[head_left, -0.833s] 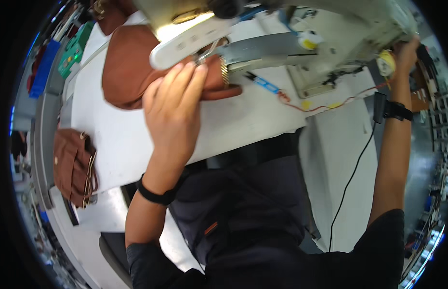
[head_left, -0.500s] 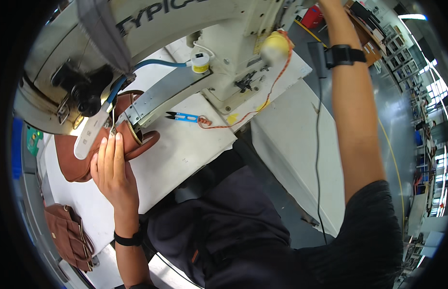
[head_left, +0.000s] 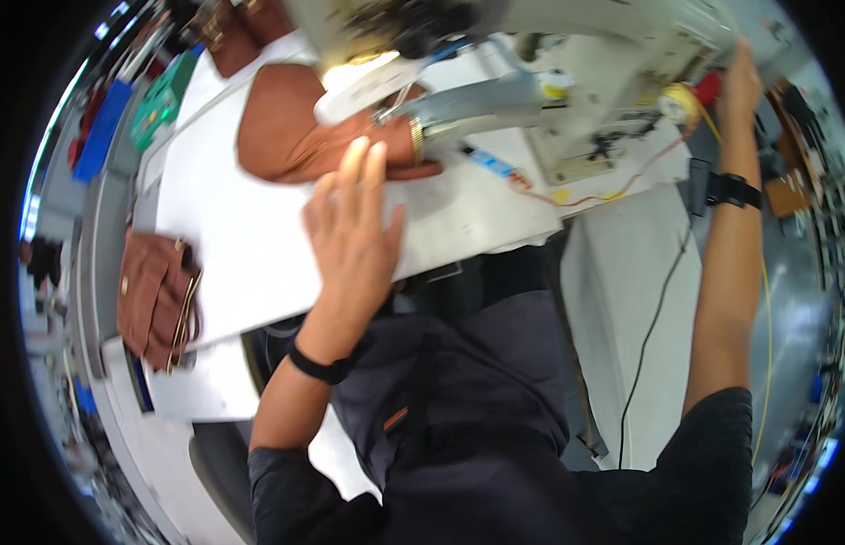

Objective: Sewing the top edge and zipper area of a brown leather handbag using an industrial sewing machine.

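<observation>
A brown leather bag (head_left: 286, 132) with a gold zipper edge sits around the narrow metal arm (head_left: 482, 102) of a sewing machine (head_left: 613, 68). Just below it is my left hand (head_left: 350, 222), palm down with the fingers stretched out. Its fingertips reach the bag's near side; whether they touch is blurred. My right arm stretches far forward, and my right hand (head_left: 740, 86) is up by the right end of the machine. Its fingers are too small and smeared to make out. A white lamp (head_left: 368, 93) shines above the bag.
A second brown bag (head_left: 157, 300) lies at the table's left edge, and more brown bags (head_left: 230, 38) are at the far left. Blue thread snips (head_left: 491, 163) rest on the white table (head_left: 232, 245). An orange cord (head_left: 622, 189) and a black cable (head_left: 654, 331) run on the right.
The view has swung left, so the machine and bag appear farther up and right. My left fingers have drawn back from beside the needle to the bag's near side. My right arm remains stretched forward.
</observation>
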A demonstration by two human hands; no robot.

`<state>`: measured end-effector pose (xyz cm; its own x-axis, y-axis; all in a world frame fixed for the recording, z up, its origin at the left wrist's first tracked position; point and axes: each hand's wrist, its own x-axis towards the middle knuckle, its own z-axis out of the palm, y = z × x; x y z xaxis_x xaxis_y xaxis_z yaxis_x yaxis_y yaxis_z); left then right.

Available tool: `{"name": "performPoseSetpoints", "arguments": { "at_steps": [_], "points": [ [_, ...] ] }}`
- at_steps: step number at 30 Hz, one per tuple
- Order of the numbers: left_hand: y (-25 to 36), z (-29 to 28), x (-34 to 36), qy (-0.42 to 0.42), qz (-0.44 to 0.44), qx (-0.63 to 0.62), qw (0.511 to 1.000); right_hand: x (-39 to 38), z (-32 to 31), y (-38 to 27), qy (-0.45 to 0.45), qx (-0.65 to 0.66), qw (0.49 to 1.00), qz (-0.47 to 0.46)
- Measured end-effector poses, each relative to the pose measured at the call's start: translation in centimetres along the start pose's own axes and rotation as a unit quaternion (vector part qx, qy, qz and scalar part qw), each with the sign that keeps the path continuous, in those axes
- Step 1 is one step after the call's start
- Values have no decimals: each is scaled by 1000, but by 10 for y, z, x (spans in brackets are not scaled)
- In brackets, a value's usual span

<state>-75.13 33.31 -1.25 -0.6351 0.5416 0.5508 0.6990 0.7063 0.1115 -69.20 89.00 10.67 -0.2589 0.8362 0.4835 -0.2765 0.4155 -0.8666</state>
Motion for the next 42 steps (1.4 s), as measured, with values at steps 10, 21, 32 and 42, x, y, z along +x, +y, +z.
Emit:
{"name": "performPoseSetpoints", "arguments": {
  "at_steps": [10, 21, 32, 42],
  "points": [
    [11, 32, 14, 49, -109, -115, 986, -8, -13, -18, 11, -114, 993, -20],
    [-42, 58, 62, -21, 4, -231, 973, -291, 98, -44, -368, -138, 857, -331],
    [-51, 54, 54, 105, 17, -192, 976, -321, 223, -19, -354, -220, 873, -254],
    [-44, 64, 42, 236, 31, -204, 950, -335, 226, -15, -215, -216, 908, -288]
  ]
}}
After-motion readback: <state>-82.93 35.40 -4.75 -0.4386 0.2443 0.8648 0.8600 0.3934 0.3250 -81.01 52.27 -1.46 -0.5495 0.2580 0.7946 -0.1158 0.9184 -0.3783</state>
